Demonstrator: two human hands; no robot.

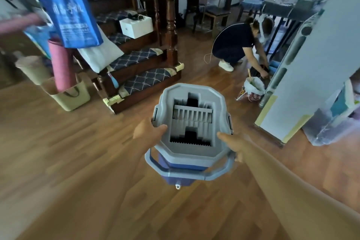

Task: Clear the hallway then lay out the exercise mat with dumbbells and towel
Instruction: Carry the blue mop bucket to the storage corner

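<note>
A grey and blue mop bucket [191, 152] with a slotted wringer top is held above the wooden floor at the centre of the view. My left hand [148, 130] grips its left rim, thumb over the edge. My right hand [232, 145] grips the right rim, thumb on top and fingers underneath. The bucket's grey carrying handle hangs down at its near side. A rolled pink exercise mat [60, 66] stands upright in a beige bag [73, 97] at the left, beside the stairs. No dumbbells or towel are in sight.
A wooden staircase [140, 76] with patterned treads rises behind the bucket, a white box [136, 26] on one step. A blue tote bag [74, 17] hangs at upper left. A person [235, 45] crouches at right near a white sack [253, 87]. A grey wall corner [303, 76] stands at right.
</note>
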